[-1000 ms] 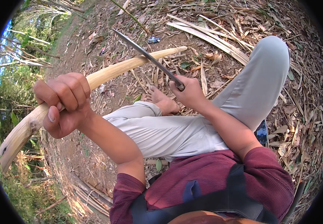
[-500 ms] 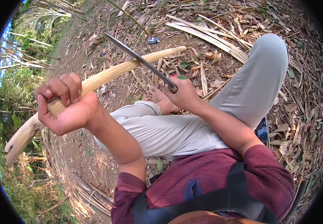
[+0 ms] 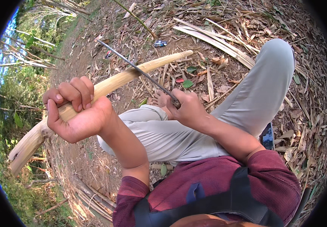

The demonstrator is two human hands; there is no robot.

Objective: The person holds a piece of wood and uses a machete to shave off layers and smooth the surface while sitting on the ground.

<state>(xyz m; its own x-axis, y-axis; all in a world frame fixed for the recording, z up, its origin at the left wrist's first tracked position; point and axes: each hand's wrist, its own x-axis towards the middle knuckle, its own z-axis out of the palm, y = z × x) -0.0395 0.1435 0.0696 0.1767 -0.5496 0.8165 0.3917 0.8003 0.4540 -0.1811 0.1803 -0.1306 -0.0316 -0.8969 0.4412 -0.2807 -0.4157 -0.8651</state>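
A pale, peeled, curved wooden stick (image 3: pixel 120 78) slants from the lower left up to the middle of the view. My left hand (image 3: pixel 78 109) is wrapped round its thicker part, and the knotted butt sticks out beyond the hand at the left. My right hand (image 3: pixel 188 108) is closed on the handle of a long knife (image 3: pixel 150 78). Its thin dark blade crosses the stick at a slant, touching or just over the wood, with the tip pointing to the upper left. Most of the knife's handle is hidden in my fingers.
My bent leg in grey trousers (image 3: pixel 259 85) rises at the right. Split pale strips (image 3: pixel 216 39) lie on the leaf-strewn ground ahead. A small blue packet (image 3: pixel 160 43) is near a green stem (image 3: pixel 140 22). Bundled strips (image 3: pixel 93 200) lie at the lower left, and a dark phone-like object (image 3: pixel 268 137) sits beside my hip.
My right hand has come slightly nearer to me with the knife, whose blade now looks narrower, turned more edge-on. My left hand and the stick have shifted a little right and down.
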